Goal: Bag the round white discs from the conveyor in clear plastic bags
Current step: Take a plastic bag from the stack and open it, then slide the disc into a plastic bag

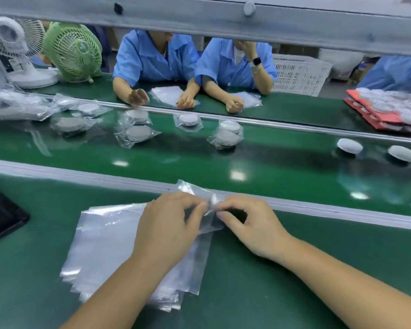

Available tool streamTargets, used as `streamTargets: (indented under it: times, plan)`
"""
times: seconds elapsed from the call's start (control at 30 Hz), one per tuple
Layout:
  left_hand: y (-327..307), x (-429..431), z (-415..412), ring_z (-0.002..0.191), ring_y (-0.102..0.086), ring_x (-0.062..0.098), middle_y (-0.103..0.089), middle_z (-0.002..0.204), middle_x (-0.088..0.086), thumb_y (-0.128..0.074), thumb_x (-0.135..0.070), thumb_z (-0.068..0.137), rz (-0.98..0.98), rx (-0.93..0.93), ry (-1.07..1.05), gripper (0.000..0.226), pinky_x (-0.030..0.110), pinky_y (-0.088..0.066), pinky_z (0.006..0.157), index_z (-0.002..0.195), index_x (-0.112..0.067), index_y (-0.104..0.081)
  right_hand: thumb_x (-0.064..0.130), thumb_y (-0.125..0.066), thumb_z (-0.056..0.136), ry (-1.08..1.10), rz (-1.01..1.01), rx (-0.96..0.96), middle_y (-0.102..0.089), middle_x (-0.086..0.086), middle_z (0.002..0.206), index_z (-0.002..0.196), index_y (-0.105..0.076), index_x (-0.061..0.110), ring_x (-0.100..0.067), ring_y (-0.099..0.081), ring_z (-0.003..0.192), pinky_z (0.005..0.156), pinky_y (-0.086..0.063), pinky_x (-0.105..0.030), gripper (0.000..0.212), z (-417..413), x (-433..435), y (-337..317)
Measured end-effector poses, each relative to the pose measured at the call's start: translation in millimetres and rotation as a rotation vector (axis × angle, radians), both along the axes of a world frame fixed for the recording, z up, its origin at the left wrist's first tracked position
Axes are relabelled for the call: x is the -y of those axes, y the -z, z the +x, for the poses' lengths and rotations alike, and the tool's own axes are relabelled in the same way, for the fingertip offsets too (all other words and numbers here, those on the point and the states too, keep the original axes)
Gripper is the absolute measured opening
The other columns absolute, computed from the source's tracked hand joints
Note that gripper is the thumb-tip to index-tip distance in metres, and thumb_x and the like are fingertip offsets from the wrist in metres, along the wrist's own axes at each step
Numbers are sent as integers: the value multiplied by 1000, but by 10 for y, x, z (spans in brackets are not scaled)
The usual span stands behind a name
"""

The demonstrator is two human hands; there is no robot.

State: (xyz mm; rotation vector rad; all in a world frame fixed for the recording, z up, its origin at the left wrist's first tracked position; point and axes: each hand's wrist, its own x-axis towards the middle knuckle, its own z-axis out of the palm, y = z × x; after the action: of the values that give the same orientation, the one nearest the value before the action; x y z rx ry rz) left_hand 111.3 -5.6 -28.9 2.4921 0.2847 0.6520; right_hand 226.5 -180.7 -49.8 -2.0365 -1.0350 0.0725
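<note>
My left hand [169, 224] and my right hand [252, 224] both pinch the top edge of one clear plastic bag [199, 193], lifted off a stack of clear bags [109, 245] lying on the green bench in front of me. Two bare round white discs [349, 146] [402, 153] sit on the green conveyor belt [199, 162] at the far right. Several discs sealed in bags [138, 134] lie on the belt further left and in the middle.
A grey rail [81, 174] separates my bench from the belt. Across the belt sit people in blue shirts with bags under their hands. A green fan [74, 51] and a white fan [12, 43] stand at the back left. Red trays [384, 117] hold bagged discs at right. A black tray [0, 214] lies at left.
</note>
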Motion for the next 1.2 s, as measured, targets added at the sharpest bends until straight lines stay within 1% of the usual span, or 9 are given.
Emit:
streamTargets:
  times: [0.07,0.13,0.27,0.33,0.5,0.7,0.93,1.07,1.2]
  plan:
    - [106,34,-69,95,-59,-1,-69,98,-30,-50,-55,94,115,-57,63,26,30,-49,84,102,-44,-72,22,-74,93,118,38,-22,-71,33,97,92,-75,47,6,-66,96,83,-46,-9,25,15,58,105]
    - [178,87,-124,101,-58,3,-68,106,-31,-44,-67,90,268,-137,112,38,33,-45,89,107,-45,-71,24,-75,92,170,48,-71,-70,34,94,89,-70,51,7,-66,91,79,-45,-5,28,47,70,169]
    - [239,175,-108,109,-58,7,-67,115,-28,-40,-67,89,380,-243,125,43,36,-43,94,110,-47,-72,25,-64,94,186,-30,-40,-70,28,100,111,-69,44,7,-63,97,84,-47,-9,26,50,9,202]
    - [233,200,-109,105,-61,9,-69,109,-26,-44,-63,89,394,-240,116,38,39,-46,93,103,-46,-75,21,-59,95,212,8,-80,-69,32,98,113,-69,43,9,-62,92,77,-44,-6,31,49,13,174]
    - [209,213,-76,96,-63,9,-70,95,-25,-49,-63,91,437,-214,77,36,38,-47,89,83,-41,-77,16,-64,97,339,189,-220,-71,31,91,91,-71,44,4,-65,82,71,-47,-8,29,109,41,146]
    - [245,226,-57,99,-62,9,-68,97,-24,-58,-58,91,435,-197,101,23,36,-45,90,105,-47,-72,14,-66,95,373,259,-288,-74,22,88,88,-74,36,-2,-69,82,75,-52,-13,25,122,23,162]
    - [251,227,-63,96,-64,10,-68,99,-24,-67,-52,87,424,-200,74,14,37,-48,84,96,-49,-77,13,-66,94,387,262,-299,-75,19,87,87,-74,36,-5,-70,82,78,-55,-19,25,142,18,184]
    - [244,230,-43,108,-62,7,-67,115,-27,-59,-61,90,402,-185,75,27,36,-46,93,87,-43,-79,13,-64,94,386,252,-301,-76,18,86,86,-73,36,-6,-70,79,81,-58,-26,26,134,20,193]
    - [270,226,-32,106,-58,0,-67,108,-30,-53,-67,89,380,-210,104,33,29,-41,96,89,-40,-74,13,-64,93,388,243,-295,-76,18,86,84,-73,36,-6,-70,79,83,-59,-30,26,120,27,195]
